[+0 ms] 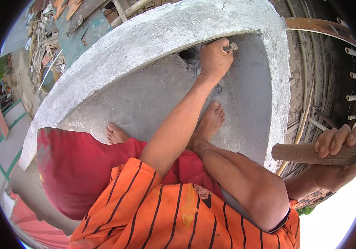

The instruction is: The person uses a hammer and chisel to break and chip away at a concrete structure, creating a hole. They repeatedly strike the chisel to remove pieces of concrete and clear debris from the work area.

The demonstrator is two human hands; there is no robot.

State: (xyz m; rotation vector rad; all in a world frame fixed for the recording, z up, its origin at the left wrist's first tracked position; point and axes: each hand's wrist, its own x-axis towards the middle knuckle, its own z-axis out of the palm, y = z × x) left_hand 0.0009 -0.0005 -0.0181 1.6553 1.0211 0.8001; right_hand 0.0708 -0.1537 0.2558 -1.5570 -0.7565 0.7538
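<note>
While an orange striped shirt (178,216) and red shorts (74,174) fill the near edge, the right hand (339,143) has its grip closed around a wooden handle (298,152), raised clear of the concrete. Bare feet (209,122) stand inside the grey concrete ring (153,35); farther up, the left hand (215,58) grips a metal chisel (230,47), its tip against the inner wall beside a dark hole (187,53).

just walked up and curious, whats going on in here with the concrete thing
A person sits barefoot inside a large concrete ring. The left hand grips a metal chisel, its tip set against the ring's inner wall near a rough hole. The right hand holds a wooden handle raised off to the side; its head is out of view.
</note>
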